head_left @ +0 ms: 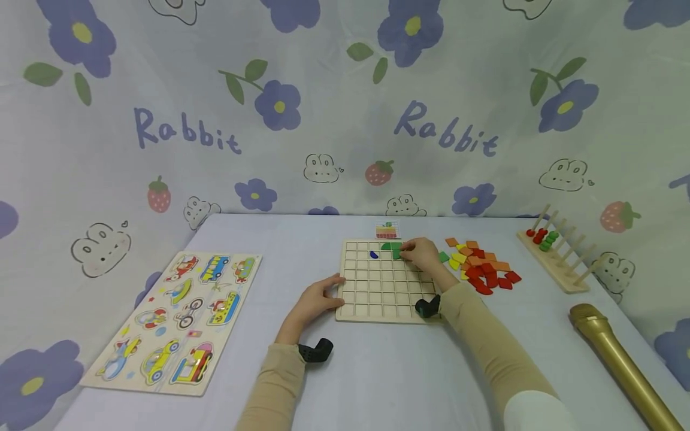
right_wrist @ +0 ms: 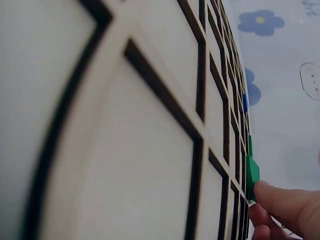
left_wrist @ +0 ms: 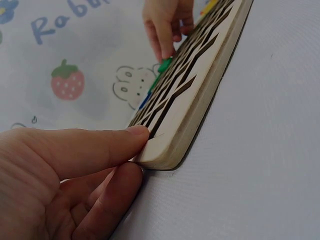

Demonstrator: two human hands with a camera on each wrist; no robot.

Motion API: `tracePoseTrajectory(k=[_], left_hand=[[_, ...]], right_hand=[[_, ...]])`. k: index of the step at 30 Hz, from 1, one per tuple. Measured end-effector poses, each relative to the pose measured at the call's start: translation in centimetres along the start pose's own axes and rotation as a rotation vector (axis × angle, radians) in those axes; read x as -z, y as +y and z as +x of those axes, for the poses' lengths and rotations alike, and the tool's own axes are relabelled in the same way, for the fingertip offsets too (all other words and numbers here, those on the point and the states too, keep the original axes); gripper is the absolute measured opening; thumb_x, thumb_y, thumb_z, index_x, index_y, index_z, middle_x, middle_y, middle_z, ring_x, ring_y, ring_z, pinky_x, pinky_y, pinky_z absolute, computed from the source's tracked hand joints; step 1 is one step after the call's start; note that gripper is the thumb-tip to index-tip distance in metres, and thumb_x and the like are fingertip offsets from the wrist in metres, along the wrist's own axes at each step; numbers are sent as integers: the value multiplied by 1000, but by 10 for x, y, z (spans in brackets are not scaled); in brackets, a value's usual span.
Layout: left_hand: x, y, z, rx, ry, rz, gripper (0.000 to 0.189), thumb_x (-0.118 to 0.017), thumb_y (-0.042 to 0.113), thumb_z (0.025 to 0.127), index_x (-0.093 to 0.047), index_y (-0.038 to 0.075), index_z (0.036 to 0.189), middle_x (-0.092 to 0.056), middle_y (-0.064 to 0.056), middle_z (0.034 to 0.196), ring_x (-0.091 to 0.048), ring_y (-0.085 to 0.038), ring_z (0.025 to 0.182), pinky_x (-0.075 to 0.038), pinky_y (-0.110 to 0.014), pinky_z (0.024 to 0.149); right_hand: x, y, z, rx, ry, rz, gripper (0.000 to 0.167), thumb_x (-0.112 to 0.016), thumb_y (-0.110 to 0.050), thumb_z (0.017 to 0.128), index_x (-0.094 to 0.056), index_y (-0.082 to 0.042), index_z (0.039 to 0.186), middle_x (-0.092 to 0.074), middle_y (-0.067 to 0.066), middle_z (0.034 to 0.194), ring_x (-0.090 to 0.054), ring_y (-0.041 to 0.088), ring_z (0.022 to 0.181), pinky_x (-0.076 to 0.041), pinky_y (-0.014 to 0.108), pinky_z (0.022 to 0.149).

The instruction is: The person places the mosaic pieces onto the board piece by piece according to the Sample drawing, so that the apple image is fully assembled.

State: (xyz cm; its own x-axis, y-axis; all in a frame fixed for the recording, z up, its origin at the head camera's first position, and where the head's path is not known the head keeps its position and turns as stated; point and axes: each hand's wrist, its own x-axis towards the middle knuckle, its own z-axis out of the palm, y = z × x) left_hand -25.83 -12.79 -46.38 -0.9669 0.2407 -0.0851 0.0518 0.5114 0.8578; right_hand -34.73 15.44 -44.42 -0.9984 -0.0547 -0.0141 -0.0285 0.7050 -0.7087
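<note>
A wooden grid board [head_left: 377,287] lies in front of me. My left hand [head_left: 319,298] holds its left edge; in the left wrist view the thumb [left_wrist: 112,146] lies over a corner of the board, with a finger against the side. At the far rows my right hand [head_left: 423,254] pinches a green tile [right_wrist: 253,172] between thumb and fingers, tilted up from the grid. Other green pieces [head_left: 387,246] lie in the top row beside those fingertips. A small blue piece [head_left: 374,255] sits in the second row, to their left.
Right of the board lies a loose pile of red, orange, yellow and green tiles [head_left: 487,269]. A small picture card [head_left: 387,229] is behind the board. A vehicle puzzle [head_left: 178,323] lies left; a peg stand with beads [head_left: 560,254] and a gold microphone [head_left: 620,353] are right.
</note>
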Motion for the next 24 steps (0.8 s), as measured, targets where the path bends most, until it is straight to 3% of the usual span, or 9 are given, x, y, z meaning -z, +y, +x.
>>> tracePoseTrajectory(k=[11,15,24], left_hand=[[-1,1,-1,8,4,-4,52,-74,11,76,-58,13,126,-43,-1,142,-41,-13,56,-36,-25,54],[-2,2,-1,4,-2,1,53,-74,11,76,-58,12,126,-43,-1,142,-41,-12,57,-36,-25,54],[0,1,0,-2,0,23,53,-73,12,77,-57,13,127,-42,-1,143,-42,-13,58,-37,-26,56]], right_hand=[[4,3,-3,12,-1,61,25,-63,-15,87,-66,-5,110,-63,16,105,-57,30,94,-47,40,78],[16,11,-8,-1,38,110,27,-63,-15,88,-65,-4,112,-62,17,104,-56,32,95,-46,41,80],[51,37,-22,-49,108,84,29,-57,-8,89,-60,1,117,-59,23,111,-52,36,101,-43,43,83]])
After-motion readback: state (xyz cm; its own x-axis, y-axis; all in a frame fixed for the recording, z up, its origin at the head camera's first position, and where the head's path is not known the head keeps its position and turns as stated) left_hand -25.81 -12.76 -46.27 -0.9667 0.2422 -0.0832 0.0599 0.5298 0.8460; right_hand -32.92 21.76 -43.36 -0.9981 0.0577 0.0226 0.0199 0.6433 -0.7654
